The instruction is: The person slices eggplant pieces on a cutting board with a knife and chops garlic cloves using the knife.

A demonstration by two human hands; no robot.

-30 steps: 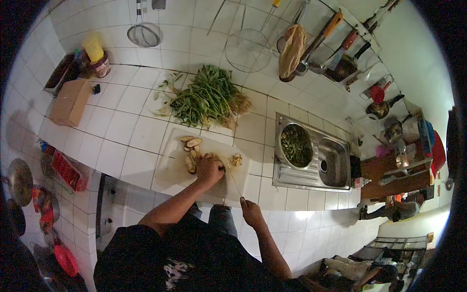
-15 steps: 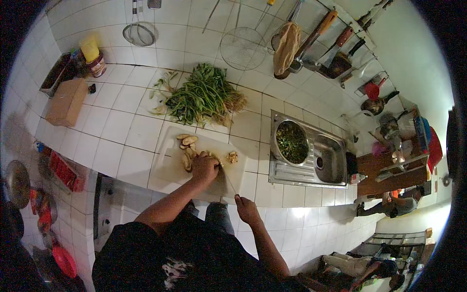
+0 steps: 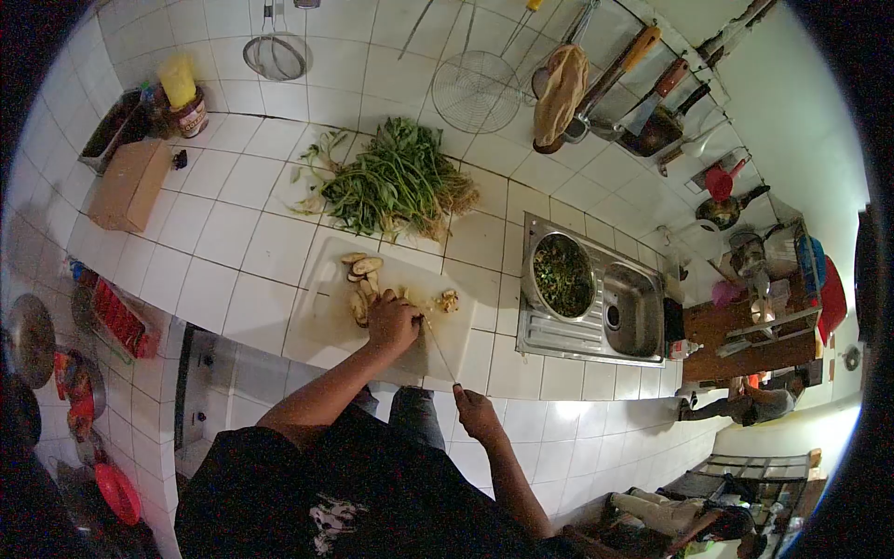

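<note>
A white cutting board lies at the counter's front edge. My left hand presses down on it with curled fingers; what they hold is too hidden to name. In my right hand is the handle of a knife, whose blade reaches up the board to the left fingertips. Sliced pale pieces with dark skin lie left of my left hand. Small chopped bits sit to its right. Behind the board is a heap of leafy greens with roots.
A steel sink at right bears a bowl of cut greens on its drainboard. A cardboard box stands at left. Strainers and pans hang on the wall. Other people are at the far right.
The knife blade has shifted and tilted slightly beside my left fingers. Both hands stay at the board, and the whole view has swayed a little.
</note>
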